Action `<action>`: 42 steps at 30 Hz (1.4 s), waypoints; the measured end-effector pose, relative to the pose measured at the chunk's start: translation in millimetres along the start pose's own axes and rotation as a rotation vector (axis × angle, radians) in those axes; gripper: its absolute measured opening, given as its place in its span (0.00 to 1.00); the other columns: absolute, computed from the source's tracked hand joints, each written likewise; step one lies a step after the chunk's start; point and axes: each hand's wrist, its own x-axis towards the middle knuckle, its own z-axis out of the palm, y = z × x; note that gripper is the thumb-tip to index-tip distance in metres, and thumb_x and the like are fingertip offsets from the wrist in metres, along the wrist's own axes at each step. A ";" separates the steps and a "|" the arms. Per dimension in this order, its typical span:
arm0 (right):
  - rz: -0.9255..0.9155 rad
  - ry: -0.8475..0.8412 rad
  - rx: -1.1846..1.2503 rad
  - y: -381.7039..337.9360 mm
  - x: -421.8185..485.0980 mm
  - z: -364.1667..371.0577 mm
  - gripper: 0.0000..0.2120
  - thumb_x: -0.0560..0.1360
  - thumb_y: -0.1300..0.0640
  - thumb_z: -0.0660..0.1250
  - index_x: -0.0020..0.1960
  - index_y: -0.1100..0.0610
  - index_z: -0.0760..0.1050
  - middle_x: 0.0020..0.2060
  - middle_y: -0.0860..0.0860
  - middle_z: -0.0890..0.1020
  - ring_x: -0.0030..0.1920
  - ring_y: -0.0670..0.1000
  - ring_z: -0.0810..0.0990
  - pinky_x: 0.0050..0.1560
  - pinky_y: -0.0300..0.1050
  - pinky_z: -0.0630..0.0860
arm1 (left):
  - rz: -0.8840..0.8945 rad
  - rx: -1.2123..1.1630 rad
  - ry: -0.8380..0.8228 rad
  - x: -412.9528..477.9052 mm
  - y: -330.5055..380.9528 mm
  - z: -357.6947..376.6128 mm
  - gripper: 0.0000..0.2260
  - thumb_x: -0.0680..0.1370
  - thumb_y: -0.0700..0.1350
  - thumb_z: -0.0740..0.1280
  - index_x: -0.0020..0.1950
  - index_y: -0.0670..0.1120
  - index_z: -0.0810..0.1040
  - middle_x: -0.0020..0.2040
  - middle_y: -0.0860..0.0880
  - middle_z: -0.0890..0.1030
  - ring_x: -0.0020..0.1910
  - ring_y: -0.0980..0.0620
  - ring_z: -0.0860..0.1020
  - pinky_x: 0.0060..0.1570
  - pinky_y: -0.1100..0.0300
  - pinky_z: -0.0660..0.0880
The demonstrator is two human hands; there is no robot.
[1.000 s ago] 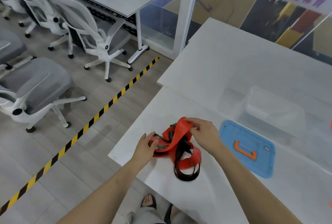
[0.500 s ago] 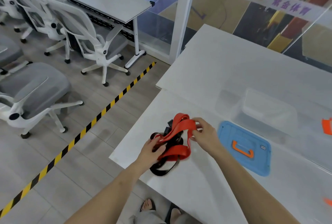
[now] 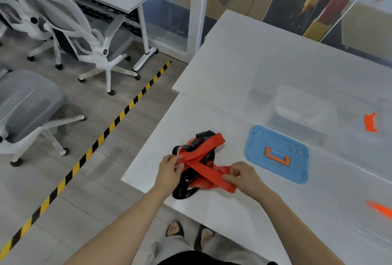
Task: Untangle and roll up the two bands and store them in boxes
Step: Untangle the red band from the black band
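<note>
Glossy white table (image 3: 275,63), grey swivel chairs (image 3: 27,103) upper left. Tangled flat red rubber band (image 3: 203,166) lies left-right, left hand (image 3: 169,170) and right hand (image 3: 244,176) pinching it

black band (image 3: 184,193) half-hidden, blurred, probably clear box (image 3: 303,110)

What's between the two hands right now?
Head view: the red band spans from the left hand to the right hand, crossed over itself, with the black band tangled under it.

I am wearing dark open-toed sandals (image 3: 199,239), light grey trousers (image 3: 169,248) and a black top (image 3: 191,259), of which only the edge is showing; both my forearms (image 3: 131,218) are going bare.
</note>
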 end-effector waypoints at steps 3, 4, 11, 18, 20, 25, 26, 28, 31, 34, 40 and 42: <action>0.013 -0.012 -0.084 30.2 -4.5 12.6 0.14 0.69 0.48 0.76 0.39 0.53 0.73 0.45 0.50 0.78 0.45 0.54 0.79 0.47 0.48 0.77 | 0.038 0.111 -0.151 1.0 -14.3 6.2 0.23 0.83 0.44 0.67 0.78 0.53 0.71 0.76 0.45 0.68 0.74 0.45 0.68 0.76 0.50 0.67; 0.026 -0.025 -0.101 38.7 -5.1 18.0 0.13 0.70 0.49 0.77 0.43 0.53 0.74 0.48 0.50 0.77 0.45 0.52 0.78 0.46 0.46 0.77 | 0.053 0.162 -0.183 0.4 -17.7 8.5 0.26 0.82 0.45 0.68 0.80 0.54 0.68 0.78 0.45 0.66 0.76 0.43 0.66 0.77 0.49 0.66; 0.094 0.042 -0.420 55.1 2.3 54.1 0.23 0.76 0.43 0.70 0.68 0.49 0.74 0.71 0.55 0.69 0.67 0.63 0.74 0.66 0.57 0.73 | -0.055 0.149 -0.073 4.9 -7.4 5.5 0.29 0.77 0.46 0.74 0.76 0.48 0.69 0.61 0.45 0.72 0.64 0.44 0.71 0.65 0.51 0.71; -0.093 0.065 -0.386 36.9 4.0 61.8 0.12 0.78 0.46 0.69 0.61 0.47 0.80 0.60 0.49 0.80 0.66 0.56 0.77 0.70 0.54 0.69 | 0.088 0.077 0.011 27.8 6.5 -13.6 0.12 0.83 0.51 0.64 0.65 0.51 0.79 0.54 0.48 0.80 0.53 0.51 0.77 0.53 0.56 0.75; -0.136 0.029 -0.333 32.4 1.8 60.3 0.08 0.79 0.50 0.69 0.57 0.50 0.80 0.50 0.48 0.82 0.53 0.54 0.80 0.52 0.48 0.75 | 0.036 0.005 0.047 35.9 11.5 -19.5 0.13 0.85 0.50 0.63 0.67 0.50 0.78 0.56 0.48 0.81 0.56 0.48 0.80 0.55 0.56 0.75; -0.163 0.031 -0.250 48.7 -13.8 47.0 0.12 0.83 0.55 0.67 0.65 0.46 0.79 0.56 0.41 0.80 0.55 0.45 0.78 0.54 0.42 0.75 | -0.016 -0.039 0.164 46.1 20.2 -29.3 0.12 0.87 0.46 0.60 0.68 0.46 0.78 0.59 0.47 0.83 0.58 0.46 0.80 0.59 0.53 0.77; -0.152 0.046 -0.265 55.5 -18.1 43.0 0.12 0.83 0.55 0.66 0.65 0.45 0.78 0.56 0.41 0.80 0.56 0.45 0.78 0.54 0.44 0.76 | -0.028 -0.068 0.189 48.0 20.4 -30.9 0.12 0.87 0.45 0.59 0.66 0.46 0.78 0.57 0.46 0.83 0.56 0.44 0.81 0.58 0.51 0.78; -0.097 0.087 -0.277 69.3 -27.8 34.8 0.10 0.84 0.56 0.65 0.63 0.47 0.79 0.54 0.43 0.80 0.55 0.47 0.79 0.55 0.45 0.77 | -0.061 -0.135 0.239 51.9 20.4 -34.2 0.11 0.87 0.45 0.58 0.64 0.47 0.78 0.54 0.44 0.83 0.53 0.42 0.82 0.56 0.46 0.80; -0.010 0.117 -0.255 84.2 -36.8 27.8 0.08 0.82 0.60 0.65 0.57 0.51 0.81 0.52 0.46 0.81 0.53 0.49 0.80 0.55 0.45 0.77 | -0.073 -0.099 0.180 50.0 20.8 -34.0 0.12 0.87 0.45 0.58 0.67 0.47 0.77 0.56 0.43 0.84 0.51 0.44 0.80 0.50 0.51 0.77; -0.004 0.100 -0.225 83.7 -36.4 30.3 0.10 0.79 0.63 0.65 0.55 0.51 0.80 0.50 0.48 0.82 0.52 0.50 0.80 0.54 0.42 0.74 | -0.048 0.038 0.025 38.6 17.9 -22.6 0.14 0.86 0.44 0.61 0.70 0.45 0.78 0.63 0.43 0.82 0.58 0.45 0.79 0.55 0.59 0.70; -0.058 0.063 -0.115 54.9 -25.6 45.9 0.17 0.77 0.59 0.68 0.66 0.49 0.77 0.56 0.47 0.80 0.58 0.48 0.78 0.61 0.46 0.76 | 0.124 0.159 -0.102 10.3 1.3 -0.5 0.15 0.83 0.41 0.67 0.70 0.43 0.78 0.65 0.44 0.79 0.65 0.46 0.77 0.68 0.57 0.72; -0.085 0.044 -0.111 46.4 -23.0 53.0 0.16 0.78 0.54 0.69 0.66 0.48 0.77 0.56 0.46 0.80 0.58 0.48 0.78 0.61 0.47 0.76 | 0.210 0.220 0.005 3.6 -4.0 5.2 0.15 0.81 0.39 0.69 0.68 0.43 0.80 0.66 0.44 0.77 0.66 0.47 0.73 0.70 0.55 0.70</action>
